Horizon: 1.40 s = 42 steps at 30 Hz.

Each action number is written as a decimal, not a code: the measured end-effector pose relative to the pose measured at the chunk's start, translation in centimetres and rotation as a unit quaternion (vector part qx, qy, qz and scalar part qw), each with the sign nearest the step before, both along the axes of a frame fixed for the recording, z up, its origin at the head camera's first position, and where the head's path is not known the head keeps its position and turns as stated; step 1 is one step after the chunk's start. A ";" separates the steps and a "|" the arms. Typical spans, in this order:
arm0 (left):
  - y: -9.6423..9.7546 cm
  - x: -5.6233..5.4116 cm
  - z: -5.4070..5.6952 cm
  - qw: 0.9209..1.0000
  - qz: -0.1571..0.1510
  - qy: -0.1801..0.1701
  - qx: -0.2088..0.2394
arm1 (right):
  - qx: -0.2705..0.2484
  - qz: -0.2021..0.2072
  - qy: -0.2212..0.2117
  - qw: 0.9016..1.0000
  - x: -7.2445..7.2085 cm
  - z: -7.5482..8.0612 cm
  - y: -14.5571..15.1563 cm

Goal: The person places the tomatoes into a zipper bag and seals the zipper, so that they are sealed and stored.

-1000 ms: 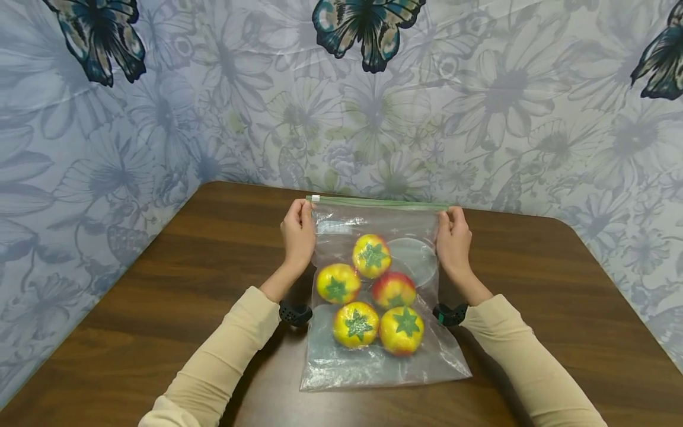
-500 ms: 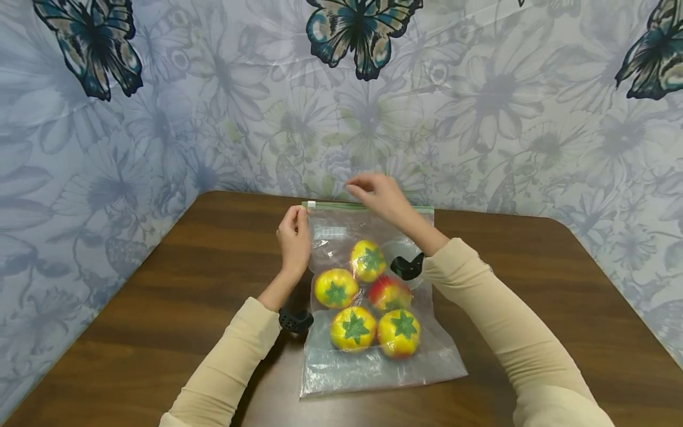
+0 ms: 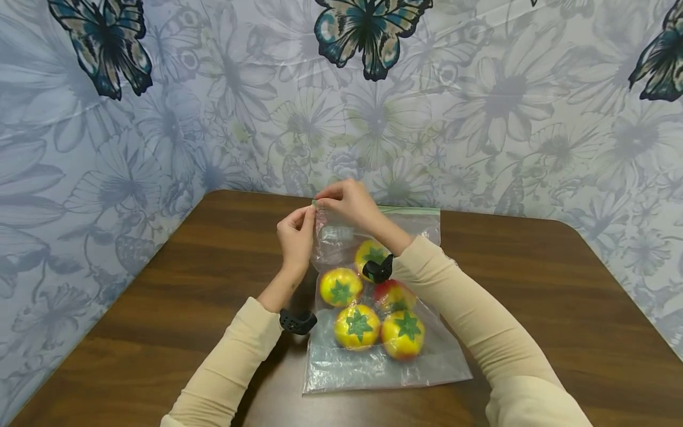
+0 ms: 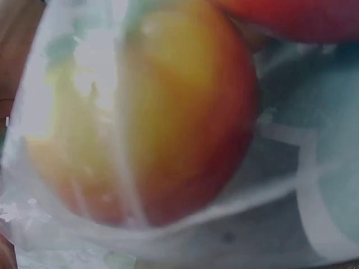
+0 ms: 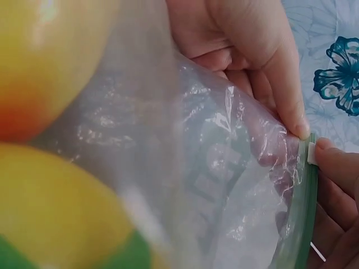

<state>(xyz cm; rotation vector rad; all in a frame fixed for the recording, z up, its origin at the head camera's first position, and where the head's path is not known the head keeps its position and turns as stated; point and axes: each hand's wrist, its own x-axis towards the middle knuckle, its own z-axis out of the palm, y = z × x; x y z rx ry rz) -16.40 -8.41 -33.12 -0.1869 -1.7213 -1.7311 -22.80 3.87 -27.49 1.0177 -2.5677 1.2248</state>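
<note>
A clear slider zip bag [image 3: 341,373] with a green zip strip [image 3: 411,210] holds several round yellow-red fruits [image 3: 341,287] with green star-shaped tops. My left hand [image 3: 295,243] pinches the bag's upper left corner between thumb and fingers. Crossing over the bag, my right hand [image 3: 352,204] has its fingertips at that same corner. In the right wrist view, its thumb and fingers pinch the white slider [image 5: 312,153] at the end of the green strip, right beside the left hand's fingertip. One fruit [image 4: 162,117] fills much of the left wrist view through the plastic.
The brown wooden table [image 3: 176,296] extends on both sides of the bag. Behind its far edge hangs a flower-patterned cloth [image 3: 501,107] with teal butterflies. Dark straps [image 3: 297,321] circle both wrists.
My right hand has let go of the bag's upper right corner and moved left along the top to the slider. The left hand has stayed at the left corner.
</note>
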 end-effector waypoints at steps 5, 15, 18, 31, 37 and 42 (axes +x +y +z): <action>-0.2 0.2 0.4 0.999 -0.026 -0.017 0.025 | 0.011 -0.002 -0.004 1.000 0.1 0.2 0.2; -0.4 0.0 0.1 0.998 -0.049 -0.026 0.039 | 0.019 -0.001 0.009 1.000 0.1 0.0 1.0; -0.5 -0.7 -0.8 0.997 -0.048 -0.019 0.050 | 0.021 0.004 0.009 1.000 0.1 -0.1 1.5; -0.6 -1.1 -0.9 0.993 -0.091 0.016 0.077 | 0.039 -0.032 0.030 0.998 -0.1 -0.1 5.2; -0.7 -1.4 -1.6 0.990 -0.096 0.019 0.099 | 0.049 -0.050 0.017 0.997 -0.2 -0.5 7.5; -0.9 -1.4 -1.7 0.991 -0.078 0.007 0.105 | 0.054 -0.062 0.000 0.997 -0.2 -0.7 9.7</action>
